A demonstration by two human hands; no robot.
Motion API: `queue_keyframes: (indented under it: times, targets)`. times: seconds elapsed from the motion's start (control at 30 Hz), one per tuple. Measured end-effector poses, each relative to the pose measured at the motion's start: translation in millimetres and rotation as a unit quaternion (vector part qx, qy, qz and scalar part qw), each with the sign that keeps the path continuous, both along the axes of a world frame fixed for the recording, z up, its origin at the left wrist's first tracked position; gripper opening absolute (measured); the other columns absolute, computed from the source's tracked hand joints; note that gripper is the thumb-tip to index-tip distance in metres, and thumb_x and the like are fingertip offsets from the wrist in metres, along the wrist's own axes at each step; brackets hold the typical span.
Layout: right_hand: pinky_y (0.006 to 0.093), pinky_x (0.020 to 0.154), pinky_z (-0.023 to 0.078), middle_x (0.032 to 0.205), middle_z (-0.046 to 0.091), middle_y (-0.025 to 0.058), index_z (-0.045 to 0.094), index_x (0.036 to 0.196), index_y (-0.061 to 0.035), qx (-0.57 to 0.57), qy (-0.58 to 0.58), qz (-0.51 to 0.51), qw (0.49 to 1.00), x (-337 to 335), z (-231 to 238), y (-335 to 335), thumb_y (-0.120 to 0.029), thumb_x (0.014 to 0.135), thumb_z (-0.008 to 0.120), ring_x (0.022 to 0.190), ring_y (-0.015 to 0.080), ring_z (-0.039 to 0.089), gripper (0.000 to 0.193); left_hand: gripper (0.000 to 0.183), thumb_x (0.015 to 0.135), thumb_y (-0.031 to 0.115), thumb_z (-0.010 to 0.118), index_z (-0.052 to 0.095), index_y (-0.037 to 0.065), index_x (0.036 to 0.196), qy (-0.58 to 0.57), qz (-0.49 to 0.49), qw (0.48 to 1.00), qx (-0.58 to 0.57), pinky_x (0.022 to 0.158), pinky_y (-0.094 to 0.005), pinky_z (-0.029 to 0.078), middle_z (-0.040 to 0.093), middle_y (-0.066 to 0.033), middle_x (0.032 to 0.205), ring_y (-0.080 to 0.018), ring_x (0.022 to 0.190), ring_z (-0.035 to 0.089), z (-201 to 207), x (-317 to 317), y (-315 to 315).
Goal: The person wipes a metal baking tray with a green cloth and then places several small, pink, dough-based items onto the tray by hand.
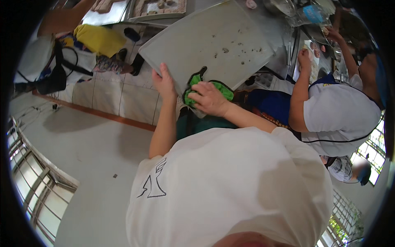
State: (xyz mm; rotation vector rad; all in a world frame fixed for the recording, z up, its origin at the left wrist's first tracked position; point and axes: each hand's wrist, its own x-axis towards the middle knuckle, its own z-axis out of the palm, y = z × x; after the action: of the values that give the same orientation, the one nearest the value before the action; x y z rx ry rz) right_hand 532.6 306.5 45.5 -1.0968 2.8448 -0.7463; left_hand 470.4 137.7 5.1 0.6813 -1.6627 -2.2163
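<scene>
A large pale tray (185, 45) lies tilted in front of me, with dark specks scattered over its far half. My left hand (164, 84) grips its left near edge, fingers partly hidden under the rim. Close to the tray's near corner, my right hand (209, 98) has its fingers bent over a bunched green cloth (224, 89) with black edging. The cloth rests on the tray surface, and part of it is covered by the hand.
Beyond the tray's far left stands another tray (158, 17) holding lumpy pieces. A clear bottle (312, 15) with a blue label is at the far right. One person (341, 109) in a white shirt works at my right; another (76, 49) stands at the left.
</scene>
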Motion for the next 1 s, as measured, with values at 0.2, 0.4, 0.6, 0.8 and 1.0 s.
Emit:
queue_keyframes:
  times: [0.2, 0.4, 0.6, 0.8, 1.0]
  targets:
    - [0.0425, 0.092, 0.041, 0.111, 0.05, 0.0104, 0.057, 0.107, -0.015, 0.034, 0.069, -0.071, 0.994, -50.0, -22.1, 104.4, -0.019, 0.071, 0.069, 0.108, 0.0318, 0.049, 0.038, 0.036, 0.091, 0.024, 0.063, 0.054, -0.005, 0.112, -0.125, -0.045, 0.988, 0.074, 0.077, -0.0296, 0.049, 0.061, -0.0112, 0.104, -0.0161, 0.091, 0.058, 2.7, 6.8, 7.8]
    - [0.0422, 0.087, 0.044, 0.104, 0.055, 0.0132, 0.062, 0.099, -0.0089, -0.049, 0.11, -0.254, 0.96, -75.2, -21.4, 88.3, -0.01, 0.073, 0.062, 0.101, 0.0315, 0.051, 0.027, 0.037, 0.086, 0.018, 0.069, 0.055, -0.005, 0.111, -0.049, -0.046, 0.991, 0.118, 0.079, -0.03, 0.049, 0.061, -0.0118, 0.107, -0.0155, 0.094, 0.058, 4.1, 16.5, 13.5]
    - [0.0448, 0.088, 0.044, 0.115, 0.053, 0.0105, 0.059, 0.099, -0.012, 0.061, 0.13, -0.08, 0.986, -47.4, -18.0, -1.5, -0.021, 0.077, 0.058, 0.106, 0.0291, 0.052, 0.024, 0.038, 0.085, 0.018, 0.07, 0.054, -0.003, 0.112, -0.116, -0.051, 0.987, 0.101, 0.081, -0.032, 0.051, 0.061, -0.0122, 0.107, -0.0183, 0.09, 0.061, 9.4, 16.5, 3.1]
    - [0.0436, 0.081, 0.045, 0.105, 0.054, 0.0118, 0.058, 0.097, -0.0093, 0.062, 0.177, -0.256, 0.948, -118.1, -27.1, 108.9, -0.011, 0.074, 0.06, 0.098, 0.0322, 0.053, 0.023, 0.035, 0.085, 0.019, 0.071, 0.058, -0.004, 0.106, -0.088, -0.068, 0.988, 0.111, 0.078, -0.0307, 0.05, 0.063, -0.011, 0.102, -0.017, 0.086, 0.061, -5.2, 32.6, 1.3]
    - [0.0413, 0.085, 0.045, 0.107, 0.054, 0.0092, 0.058, 0.099, -0.0095, 0.028, 0.132, -0.14, 0.981, -74.9, -32.3, 11.2, -0.015, 0.077, 0.055, 0.104, 0.0278, 0.052, 0.023, 0.04, 0.084, 0.019, 0.072, 0.056, -0.004, 0.112, -0.086, -0.034, 0.989, 0.119, 0.081, -0.0318, 0.051, 0.062, -0.0129, 0.109, -0.0193, 0.092, 0.061, -3.0, 22.6, -1.1]
